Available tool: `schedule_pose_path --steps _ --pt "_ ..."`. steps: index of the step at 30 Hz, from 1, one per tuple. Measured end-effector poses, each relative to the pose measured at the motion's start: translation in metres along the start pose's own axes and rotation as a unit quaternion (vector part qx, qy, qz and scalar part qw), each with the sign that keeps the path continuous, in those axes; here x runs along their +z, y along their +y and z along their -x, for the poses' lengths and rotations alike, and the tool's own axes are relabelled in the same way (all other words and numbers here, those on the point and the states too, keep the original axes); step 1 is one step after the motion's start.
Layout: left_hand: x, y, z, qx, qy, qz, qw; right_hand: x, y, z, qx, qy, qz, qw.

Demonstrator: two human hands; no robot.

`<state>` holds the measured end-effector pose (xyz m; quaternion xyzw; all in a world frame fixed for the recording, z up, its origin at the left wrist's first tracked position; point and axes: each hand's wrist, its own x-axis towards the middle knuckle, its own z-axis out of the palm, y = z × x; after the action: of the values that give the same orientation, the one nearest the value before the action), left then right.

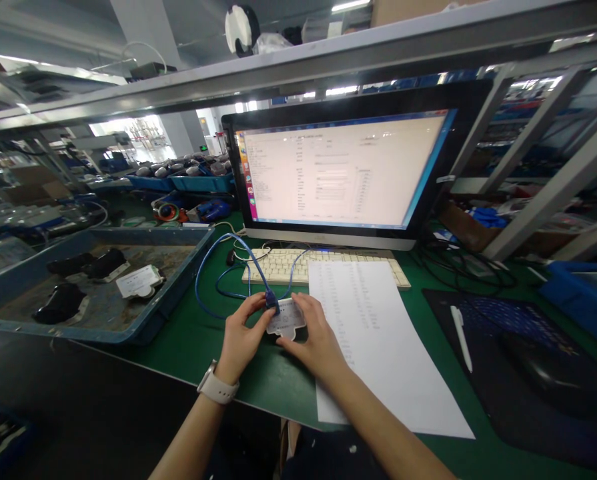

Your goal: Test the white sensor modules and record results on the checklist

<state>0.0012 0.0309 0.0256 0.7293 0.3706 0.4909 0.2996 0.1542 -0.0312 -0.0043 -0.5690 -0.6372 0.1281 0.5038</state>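
Observation:
My left hand (244, 333) pinches the blue plug (271, 301) of a blue cable (201, 270) between thumb and fingertips. The plug sits against the top left of a small white-labelled device (287, 319); whether it is fully seated I cannot tell. Round the right side of this device my right hand (318, 337) is closed, thumb at its lower edge and fingers at its upper edge. The device is held just above the green table (263, 383), in front of the keyboard (273, 265). From the plug, the cable loops up and left.
A blue-grey tray (178, 290) at left holds several black devices and one white-labelled device (141, 281). Printed sheets (378, 347) lie right of my hands. Behind stands a monitor (328, 173). A white pen (461, 339) and black mouse (538, 363) rest on a dark mat (508, 413).

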Motion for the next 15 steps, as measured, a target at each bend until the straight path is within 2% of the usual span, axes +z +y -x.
schedule_pose_path --steps 6,9,12,15 --pt "0.000 -0.007 0.007 0.053 0.014 -0.025 0.998 0.000 -0.007 0.002 0.024 -0.010 -0.006 1.000" --pt "-0.002 -0.015 0.011 0.096 -0.002 -0.029 0.995 -0.016 -0.023 0.010 0.026 0.001 0.006 1.000" --pt "-0.003 -0.024 0.013 0.163 -0.008 -0.053 0.985 -0.051 -0.033 0.019 -0.009 0.046 0.058 0.997" --pt "-0.002 -0.032 0.012 0.196 -0.004 -0.064 0.979 -0.109 -0.018 0.028 -0.027 0.148 0.176 0.973"
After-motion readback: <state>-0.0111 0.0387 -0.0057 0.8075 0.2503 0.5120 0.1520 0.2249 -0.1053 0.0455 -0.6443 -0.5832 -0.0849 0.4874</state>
